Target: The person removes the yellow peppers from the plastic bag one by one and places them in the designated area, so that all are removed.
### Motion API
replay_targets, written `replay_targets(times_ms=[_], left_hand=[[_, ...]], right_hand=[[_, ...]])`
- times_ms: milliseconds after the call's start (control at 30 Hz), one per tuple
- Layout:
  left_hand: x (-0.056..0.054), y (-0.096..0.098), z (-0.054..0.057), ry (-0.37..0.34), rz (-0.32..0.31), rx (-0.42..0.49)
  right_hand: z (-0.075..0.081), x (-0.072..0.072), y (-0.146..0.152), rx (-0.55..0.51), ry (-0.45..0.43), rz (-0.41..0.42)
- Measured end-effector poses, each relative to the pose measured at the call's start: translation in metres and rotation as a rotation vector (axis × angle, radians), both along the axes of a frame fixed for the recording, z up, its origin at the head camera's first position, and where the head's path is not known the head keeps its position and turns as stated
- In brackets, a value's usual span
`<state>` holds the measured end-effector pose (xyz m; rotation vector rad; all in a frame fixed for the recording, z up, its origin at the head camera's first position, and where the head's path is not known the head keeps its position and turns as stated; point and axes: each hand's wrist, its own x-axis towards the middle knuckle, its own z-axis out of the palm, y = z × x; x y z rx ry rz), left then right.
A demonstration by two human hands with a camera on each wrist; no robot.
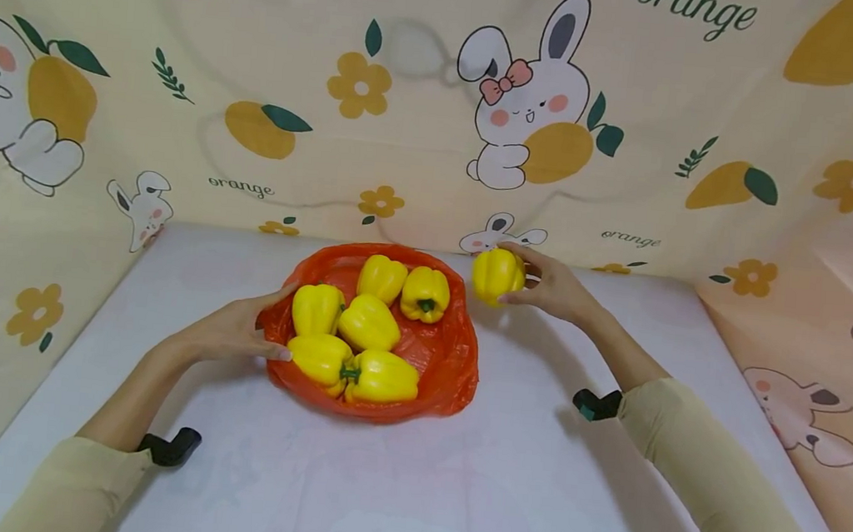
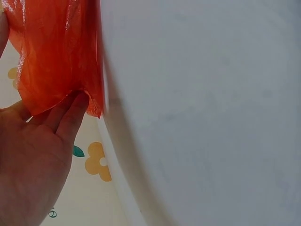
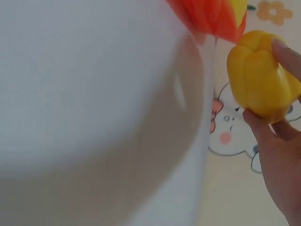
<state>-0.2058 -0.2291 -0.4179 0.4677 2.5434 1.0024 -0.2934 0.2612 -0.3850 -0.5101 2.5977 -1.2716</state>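
Observation:
A red plastic bag (image 1: 427, 358) sits wide-mouthed on the table, its rim spread around several yellow bell peppers (image 1: 369, 322). At its left side my left hand (image 1: 229, 330) holds the rim; in the left wrist view, the fingers (image 2: 73, 113) of that hand tuck under the bag's edge (image 2: 56, 61). Just beyond the bag's right rim, my right hand (image 1: 556, 289) grips one more yellow bell pepper (image 1: 497, 276) above the table. The right wrist view shows this pepper (image 3: 258, 77) between thumb and fingers, with part of the bag (image 3: 207, 16) behind it.
A white-covered table (image 1: 394, 489) lies under the bag. Behind it and at both sides hangs a cream cloth (image 1: 405, 156) printed with rabbits, fruit and flowers. Dark wrist devices (image 1: 172, 446) are worn at both sleeve cuffs.

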Motion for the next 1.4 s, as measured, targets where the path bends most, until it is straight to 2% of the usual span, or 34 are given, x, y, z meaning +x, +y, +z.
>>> replay_targets(times_ms=[300, 867, 1033, 1267, 1400], left_hand=[[0.000, 0.002, 0.000, 0.001, 0.009, -0.015], [0.000, 0.003, -0.001, 0.001, 0.012, -0.009], [0.001, 0.003, -0.001, -0.005, 0.015, -0.007], [0.000, 0.002, -0.002, -0.005, 0.016, -0.005], [0.000, 0.003, -0.002, -0.025, 0.013, -0.010]], right_hand=[[-0.013, -0.023, 0.013, 0.041, -0.026, -0.023], [-0.031, -0.038, 0.022, 0.077, -0.041, -0.057], [-0.027, -0.035, 0.016, 0.056, -0.072, -0.067], [-0.009, -0.019, 0.001, 0.032, -0.090, -0.050], [-0.017, -0.025, 0.003, 0.005, -0.067, -0.047]])
